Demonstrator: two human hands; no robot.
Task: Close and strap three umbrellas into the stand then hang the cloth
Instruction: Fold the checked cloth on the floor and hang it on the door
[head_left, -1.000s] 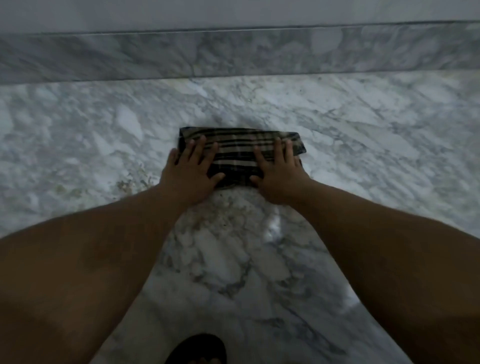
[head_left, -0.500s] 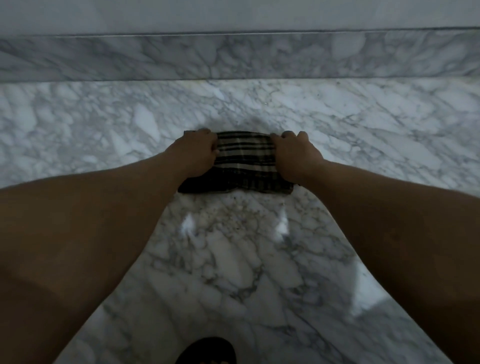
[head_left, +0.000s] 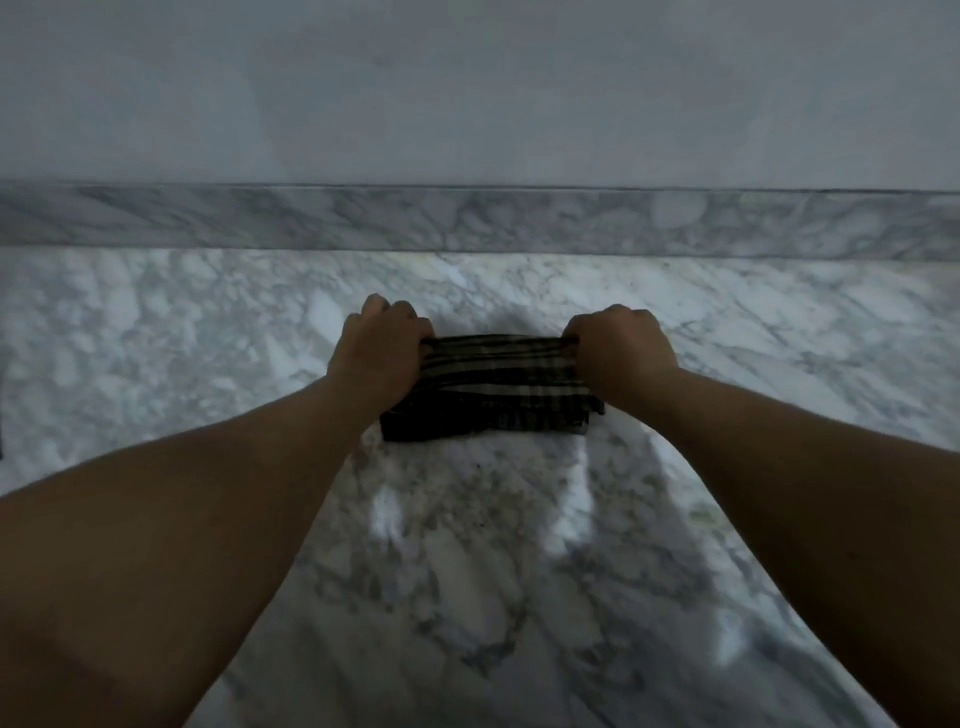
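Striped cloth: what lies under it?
The striped cloth rests on the marble floor; both hands grip its far corners. Anything beneath it is covered.

No readable text, labels, brands, numbers or signs can be made out anywhere. Nothing is printed on the striped cloth (head_left: 493, 384), only a plaid pattern is seen, and no writing is found on the marble floor (head_left: 467, 545) around the cloth either.
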